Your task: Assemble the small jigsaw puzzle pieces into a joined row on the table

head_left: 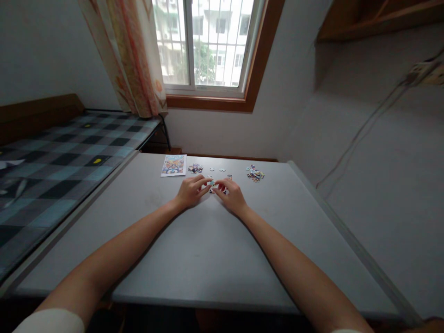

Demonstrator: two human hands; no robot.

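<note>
Both my arms reach out over a grey table. My left hand and my right hand meet near the table's far side, fingertips pinched together on a small jigsaw piece. A few joined pieces lie under my right fingers. A small pile of pieces lies just beyond my left hand. A bigger pile sits to the far right. A colourful picture card lies flat at the far left.
A bed with a checked blue and black cover runs along the table's left edge. White walls close the far and right sides. A barred window and a curtain are behind the table. Loose pieces dot the far edge.
</note>
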